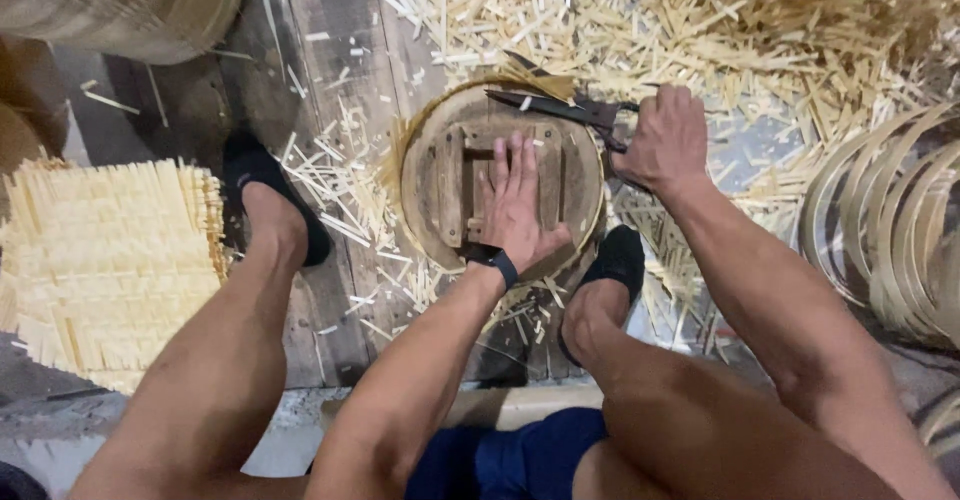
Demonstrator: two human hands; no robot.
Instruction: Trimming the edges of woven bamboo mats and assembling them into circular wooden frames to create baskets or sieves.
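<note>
The round form (440, 160) is worn wood — grey-brown, matt, rough-grained, with nailed cross battens. Around its rim runs a thin band of pale bamboo strip (400, 150), smoother and yellower. Resting on its far edge, the shears (560, 108) are dark metal, dull rather than shiny. Beneath the form, the floor planks (330, 60) are weathered, rough wood. Beyond and to the right of the form lie pale, dry bamboo offcuts (720, 30) — matt, splintery. Left of the form, the woven mat (105, 260) is light bamboo with frayed edges.
</note>
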